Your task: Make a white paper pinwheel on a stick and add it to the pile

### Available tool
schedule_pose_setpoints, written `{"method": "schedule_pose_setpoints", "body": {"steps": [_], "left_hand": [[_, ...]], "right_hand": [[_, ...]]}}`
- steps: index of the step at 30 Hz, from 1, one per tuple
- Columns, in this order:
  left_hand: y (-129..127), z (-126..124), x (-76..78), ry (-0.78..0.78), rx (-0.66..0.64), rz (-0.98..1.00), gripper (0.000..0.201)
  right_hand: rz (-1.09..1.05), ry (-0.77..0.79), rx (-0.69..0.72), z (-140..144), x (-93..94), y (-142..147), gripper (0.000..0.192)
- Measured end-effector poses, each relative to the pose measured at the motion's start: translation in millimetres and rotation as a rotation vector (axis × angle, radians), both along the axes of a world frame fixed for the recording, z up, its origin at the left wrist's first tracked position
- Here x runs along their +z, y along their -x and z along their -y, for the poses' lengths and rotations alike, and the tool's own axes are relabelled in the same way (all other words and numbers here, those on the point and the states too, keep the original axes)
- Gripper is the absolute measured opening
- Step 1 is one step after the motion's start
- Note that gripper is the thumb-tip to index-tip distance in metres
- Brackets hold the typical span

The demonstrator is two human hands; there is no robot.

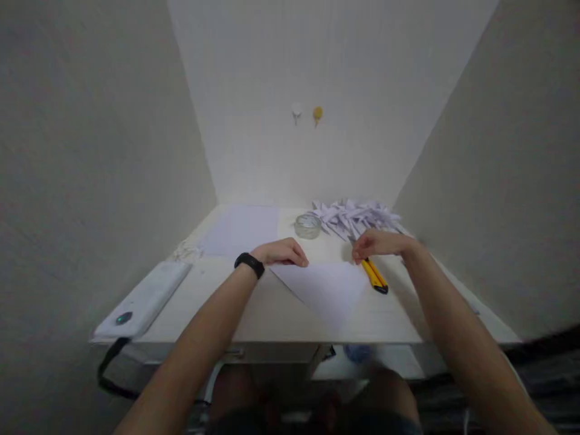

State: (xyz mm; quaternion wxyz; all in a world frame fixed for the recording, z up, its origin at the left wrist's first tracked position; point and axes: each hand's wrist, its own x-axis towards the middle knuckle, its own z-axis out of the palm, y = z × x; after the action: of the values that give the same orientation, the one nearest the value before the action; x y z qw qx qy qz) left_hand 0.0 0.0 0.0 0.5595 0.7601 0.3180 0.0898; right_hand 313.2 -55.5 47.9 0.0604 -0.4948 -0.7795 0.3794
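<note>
A folded white sheet of paper [330,290], roughly triangular, lies on the white table [272,320] in front of me. My left hand [286,251], with a black band on its wrist, has curled fingers pressed at the upper edge of the sheet, towards its left corner. At the sheet's upper right corner, the fingertips of my right hand [372,243] are pinched together. Under and beside that hand lies a yellow and black utility knife [375,277]; its blade tip shows past the fingers, and its middle is hidden.
A pile of folded white paper pieces [356,216] lies at the back right, next to a clear round glass dish [307,226]. Flat white paper [242,229] rests at the back left. A white box-like device [145,299] stands at the left edge. Walls enclose three sides.
</note>
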Motion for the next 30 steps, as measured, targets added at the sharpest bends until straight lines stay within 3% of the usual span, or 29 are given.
{"method": "schedule_pose_setpoints", "body": {"steps": [4,6,10,16,21,24,30], "left_hand": [[-1,2,1.7,-0.025,-0.023,-0.004,0.034],[-1,3,2.1,-0.018,-0.027,0.012,0.036],[-1,4,2.6,0.002,-0.007,0.032,0.035],[2,0,1.1,0.024,0.031,0.062,0.025],[11,-9,1.5,0.194,0.062,0.059,0.027],[22,-14,4.1,0.212,0.095,0.070,0.029],[36,-24,2.8,0.182,0.300,0.211,0.033]], "right_hand": [[-0.121,-0.138,0.006,-2,-5.8,38,0.048],[-0.099,-0.107,0.122,-5,-12.9,59,0.048],[-0.105,-0.093,0.125,-11,-25.6,80,0.038],[-0.163,0.017,-0.032,-10,-22.9,52,0.033],[-0.217,0.054,-0.139,-6,-20.8,23,0.033],[-0.253,0.072,-0.199,-6,-21.9,14,0.034],[-0.357,0.121,-0.288,-7,-26.2,7,0.036]]}}
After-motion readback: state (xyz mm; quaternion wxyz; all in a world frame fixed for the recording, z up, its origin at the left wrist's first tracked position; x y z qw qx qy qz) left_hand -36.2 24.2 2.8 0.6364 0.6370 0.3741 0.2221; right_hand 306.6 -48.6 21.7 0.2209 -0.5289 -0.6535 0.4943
